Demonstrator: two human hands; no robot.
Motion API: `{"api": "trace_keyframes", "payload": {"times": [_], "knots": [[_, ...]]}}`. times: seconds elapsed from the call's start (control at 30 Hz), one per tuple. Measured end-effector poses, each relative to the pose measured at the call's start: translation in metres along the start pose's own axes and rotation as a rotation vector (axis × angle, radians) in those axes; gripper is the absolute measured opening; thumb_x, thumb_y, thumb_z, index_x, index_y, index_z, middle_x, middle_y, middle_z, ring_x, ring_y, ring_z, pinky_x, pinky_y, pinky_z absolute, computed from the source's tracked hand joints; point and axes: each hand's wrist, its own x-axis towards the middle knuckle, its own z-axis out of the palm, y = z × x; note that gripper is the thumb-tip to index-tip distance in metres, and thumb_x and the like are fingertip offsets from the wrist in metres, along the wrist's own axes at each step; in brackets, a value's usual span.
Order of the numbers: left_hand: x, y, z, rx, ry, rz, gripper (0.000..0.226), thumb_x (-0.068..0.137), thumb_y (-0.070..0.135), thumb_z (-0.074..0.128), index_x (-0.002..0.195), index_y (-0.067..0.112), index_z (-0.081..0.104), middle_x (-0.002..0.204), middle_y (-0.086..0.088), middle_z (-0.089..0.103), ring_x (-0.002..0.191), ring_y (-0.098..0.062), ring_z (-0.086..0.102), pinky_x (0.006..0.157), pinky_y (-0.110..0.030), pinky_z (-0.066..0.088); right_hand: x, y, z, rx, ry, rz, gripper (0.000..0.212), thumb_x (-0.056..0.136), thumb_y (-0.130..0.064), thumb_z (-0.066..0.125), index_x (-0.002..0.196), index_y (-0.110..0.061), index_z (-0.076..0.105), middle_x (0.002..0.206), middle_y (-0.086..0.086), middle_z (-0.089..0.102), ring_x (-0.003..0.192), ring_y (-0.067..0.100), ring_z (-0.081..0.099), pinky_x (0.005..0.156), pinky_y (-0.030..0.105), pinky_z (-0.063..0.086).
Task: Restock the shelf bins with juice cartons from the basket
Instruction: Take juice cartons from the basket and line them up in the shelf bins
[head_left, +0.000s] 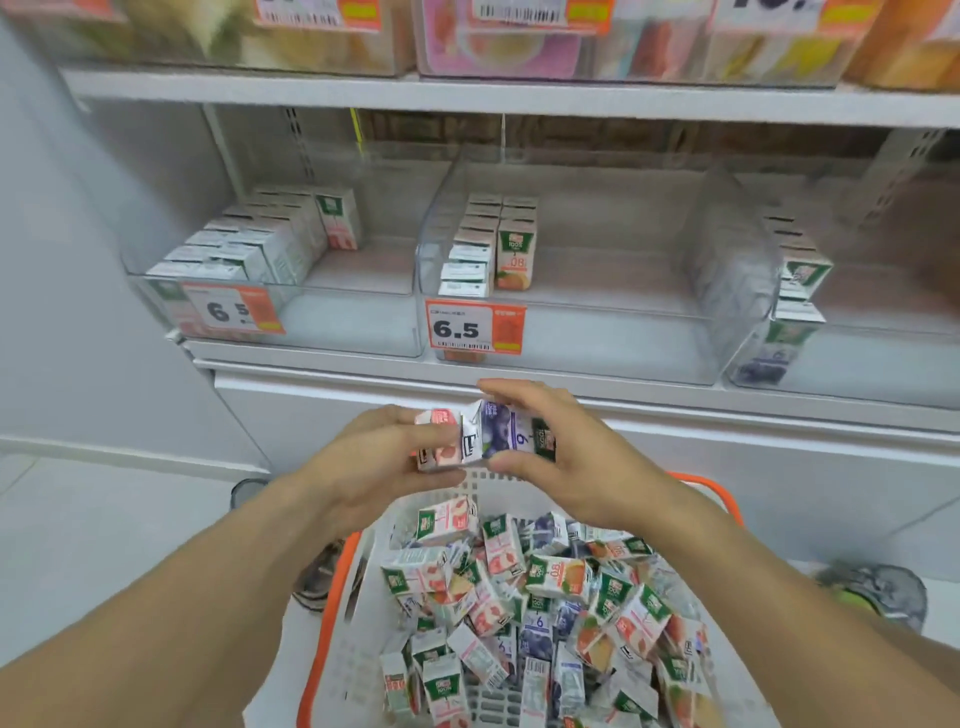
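Note:
My left hand (384, 457) grips a pink juice carton (439, 439) and my right hand (566, 447) grips a purple blueberry carton (506, 428); the two cartons touch, held above the far rim of the basket. The white basket (358, 639) with an orange rim sits below, heaped with several mixed pink, orange and purple cartons (540, 597). Three clear shelf bins stand ahead: the left bin (343, 317) holds pink cartons at its left side, the middle bin (597, 332) has two short rows of orange cartons (511, 249), and the right bin (857, 374) holds purple cartons.
Orange price tags reading 6.5 hang on the left bin (234, 309) and middle bin (475, 327). An upper shelf (467, 96) carries more bins of goods. A white cabinet front (363, 405) lies under the bins. Shoes (878, 597) show on the tiled floor.

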Motion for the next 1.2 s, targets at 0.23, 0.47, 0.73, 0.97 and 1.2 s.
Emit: {"api": "trace_keyframes", "payload": {"times": [0.23, 0.47, 0.73, 0.97, 1.2], "knots": [[-0.004, 0.006, 0.027, -0.061, -0.178, 0.127, 0.075, 0.074, 0.038, 0.08, 0.121, -0.016, 0.057, 0.101, -0.018, 0.073, 0.099, -0.032, 0.07, 0.094, -0.042, 0.056, 0.003, -0.01, -0.004, 0.157, 0.322, 0.017, 0.073, 0.058, -0.06, 0.085, 0.123, -0.05, 0.051, 0.114, -0.024, 0.062, 0.113, -0.002, 0.057, 0.09, 0.018, 0.048], [0.002, 0.005, 0.042, -0.253, -0.028, 0.084, 0.066, 0.062, 0.035, 0.078, 0.115, -0.002, 0.068, 0.106, -0.021, 0.071, 0.087, -0.023, 0.063, 0.076, -0.032, 0.054, -0.003, -0.012, -0.036, 0.405, 0.405, 0.268, 0.081, 0.05, -0.062, 0.086, 0.12, -0.036, 0.056, 0.124, -0.013, 0.059, 0.1, 0.005, 0.068, 0.073, 0.023, 0.057], [0.011, 0.001, 0.078, -0.345, -0.093, 0.12, 0.078, 0.069, 0.059, 0.063, 0.118, -0.001, 0.065, 0.114, -0.018, 0.071, 0.091, -0.018, 0.067, 0.076, -0.028, 0.057, -0.021, -0.007, -0.06, 0.787, 0.403, 0.303, 0.048, 0.067, -0.029, 0.081, 0.11, -0.013, 0.067, 0.094, 0.01, 0.075, 0.077, 0.031, 0.073, 0.064, 0.036, 0.06], [0.032, -0.006, 0.129, -0.502, -0.097, 0.063, 0.032, 0.075, 0.02, 0.075, 0.095, -0.004, 0.069, 0.089, -0.015, 0.073, 0.073, -0.017, 0.07, 0.061, -0.028, 0.058, -0.071, 0.004, -0.13, 0.478, 0.884, 0.049, 0.039, 0.077, -0.027, 0.084, 0.111, -0.022, 0.065, 0.109, 0.008, 0.074, 0.097, 0.028, 0.072, 0.075, 0.038, 0.061], [0.044, -0.005, 0.16, -0.347, -0.128, 0.125, 0.053, 0.057, 0.019, 0.081, 0.104, 0.008, 0.058, 0.105, -0.024, 0.072, 0.083, -0.022, 0.071, 0.09, -0.045, 0.057, -0.082, 0.055, -0.246, -0.362, 1.021, 0.286, 0.03, 0.079, -0.018, 0.08, 0.098, -0.036, 0.064, 0.098, -0.01, 0.069, 0.084, -0.002, 0.065, 0.069, 0.004, 0.046]]}}
